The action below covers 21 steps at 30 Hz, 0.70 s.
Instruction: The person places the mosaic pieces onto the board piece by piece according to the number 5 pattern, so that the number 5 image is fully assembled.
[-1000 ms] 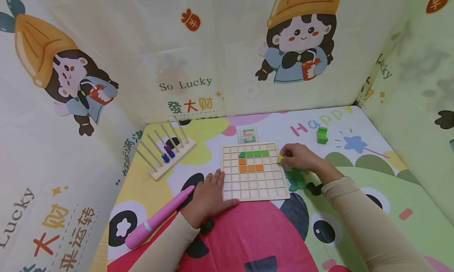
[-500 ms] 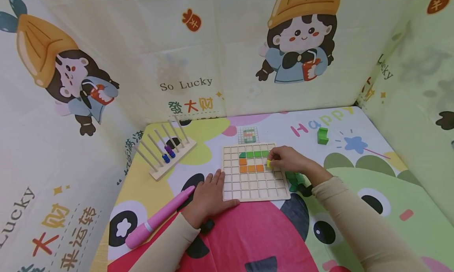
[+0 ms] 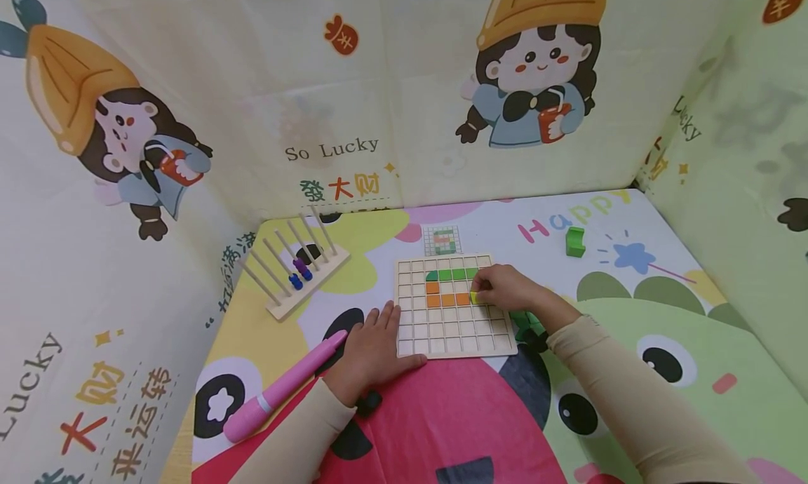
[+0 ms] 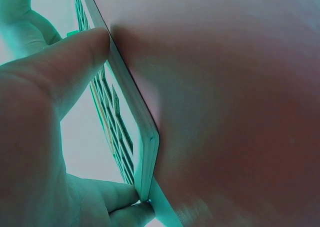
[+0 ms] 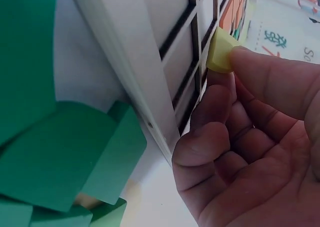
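A wooden grid board [image 3: 451, 330] lies on the table, with a row of green tiles [image 3: 451, 275] and several orange tiles [image 3: 447, 300] set in its squares. Between thumb and forefinger my right hand [image 3: 508, 287] pinches a small yellow tile [image 5: 220, 52], just at the right end of the lower orange row. Whether the tile is seated in its square I cannot tell. My left hand [image 3: 372, 344] rests at the board's left side, fingers along the edge and thumb [image 4: 85, 57] touching the near edge. In the right wrist view, loose green tiles [image 5: 60, 152] lie beside the board.
Behind the board lies a small printed pattern card [image 3: 442, 240]. A wooden peg rack [image 3: 309, 284] with blue and purple beads stands at the left. A pink pen-shaped stick [image 3: 284, 386] lies left of my forearm; a green curved block [image 3: 575, 242] stands back right.
My right hand has carried the yellow tile leftward from the board's right edge, then slightly nearer, to the end of the lower orange row. The left hand has stayed in place.
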Motion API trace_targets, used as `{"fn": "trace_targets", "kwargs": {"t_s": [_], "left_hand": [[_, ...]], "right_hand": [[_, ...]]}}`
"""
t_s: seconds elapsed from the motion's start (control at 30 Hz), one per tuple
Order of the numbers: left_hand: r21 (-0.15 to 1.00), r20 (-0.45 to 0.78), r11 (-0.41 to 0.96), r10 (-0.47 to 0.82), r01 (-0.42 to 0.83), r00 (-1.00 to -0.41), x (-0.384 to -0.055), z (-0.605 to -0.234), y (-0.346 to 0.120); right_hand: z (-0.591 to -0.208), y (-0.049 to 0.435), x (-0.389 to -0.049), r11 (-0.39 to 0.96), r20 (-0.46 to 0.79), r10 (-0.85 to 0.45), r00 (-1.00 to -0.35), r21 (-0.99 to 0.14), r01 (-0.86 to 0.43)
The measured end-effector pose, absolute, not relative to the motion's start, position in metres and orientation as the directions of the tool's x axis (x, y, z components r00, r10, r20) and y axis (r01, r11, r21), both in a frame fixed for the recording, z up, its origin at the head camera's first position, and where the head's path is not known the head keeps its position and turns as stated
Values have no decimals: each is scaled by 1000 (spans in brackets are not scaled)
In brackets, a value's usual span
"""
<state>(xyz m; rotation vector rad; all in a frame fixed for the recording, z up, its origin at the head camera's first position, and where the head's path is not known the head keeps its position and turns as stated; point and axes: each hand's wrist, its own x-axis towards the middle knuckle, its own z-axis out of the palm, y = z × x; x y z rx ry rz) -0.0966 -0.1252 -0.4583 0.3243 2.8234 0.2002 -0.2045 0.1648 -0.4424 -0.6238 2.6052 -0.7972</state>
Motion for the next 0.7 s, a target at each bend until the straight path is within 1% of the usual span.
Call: {"fn": "trace_targets", "kwargs": {"t_s": [0.4, 0.7], "left_hand": [[174, -279, 965, 239, 196, -930, -97, -459, -125], [179, -280, 965, 238, 193, -930, -97, -457, -125]], "right_hand": [[-445, 161, -205, 773, -185, -487, -854, -547, -322], [-451, 157, -205, 790, -144, -487, -862, -492, -364]]}}
